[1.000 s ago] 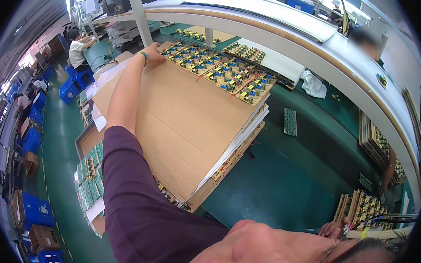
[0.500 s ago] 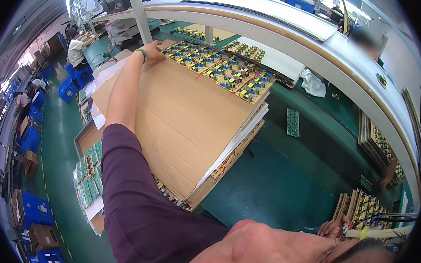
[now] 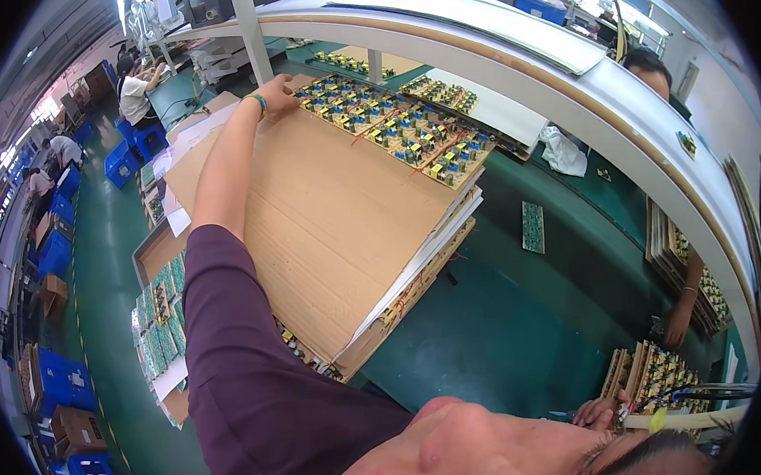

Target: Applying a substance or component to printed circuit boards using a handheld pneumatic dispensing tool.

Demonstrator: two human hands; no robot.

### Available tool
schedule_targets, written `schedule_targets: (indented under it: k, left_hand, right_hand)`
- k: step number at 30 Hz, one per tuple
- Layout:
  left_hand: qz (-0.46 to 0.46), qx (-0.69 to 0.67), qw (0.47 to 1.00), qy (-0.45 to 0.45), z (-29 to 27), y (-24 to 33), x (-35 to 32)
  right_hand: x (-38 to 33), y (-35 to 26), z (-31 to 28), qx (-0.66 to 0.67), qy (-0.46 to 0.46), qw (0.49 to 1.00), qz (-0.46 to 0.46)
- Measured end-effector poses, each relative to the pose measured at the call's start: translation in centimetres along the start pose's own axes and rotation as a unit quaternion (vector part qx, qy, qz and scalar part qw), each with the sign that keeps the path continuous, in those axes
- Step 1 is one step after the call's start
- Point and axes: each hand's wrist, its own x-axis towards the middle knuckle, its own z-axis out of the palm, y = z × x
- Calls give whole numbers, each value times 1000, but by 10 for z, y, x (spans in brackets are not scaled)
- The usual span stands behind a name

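Observation:
My left arm, in a dark purple sleeve, reaches far out across a large brown cardboard sheet (image 3: 327, 215). My left hand (image 3: 276, 94) grips the sheet's far corner. The sheet lies on a tall stack of layered trays, covering most of a layer of circuit boards (image 3: 400, 132) with blue and yellow parts, which shows along the far right edge. My right hand (image 3: 602, 413) is low at the right, partly hidden by my face, with its fingers curled near a small metallic item. Whether it holds that item is unclear.
The stack sits on a green workbench (image 3: 508, 334). A single green circuit board (image 3: 532, 226) lies on the bench. More boards stand in racks (image 3: 659, 377) at the right, where another person's hand (image 3: 678, 328) rests. Blue crates (image 3: 58, 379) line the floor at left.
My left hand stays on the far corner of the cardboard sheet. The view has shifted only slightly.

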Motion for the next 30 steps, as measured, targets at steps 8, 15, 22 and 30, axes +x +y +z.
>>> schedule_targets:
  k: [8,15,22,30]
  left_hand:
    - [5,7,1000,18,-1,-8,-5]
    - [-4,10,1000,28,-4,-24,-4]
    - [-14,-1,1000,10,-1,-10,-17]
    - [34,60,997,23,-55,4,-51]
  right_hand:
    - [2,5,1,7,-7,1000,7]
    - [5,7,5,16,-13,1000,5]
    - [2,4,2,8,-6,1000,0]
    - [0,10,-11,38,-11,999,3]
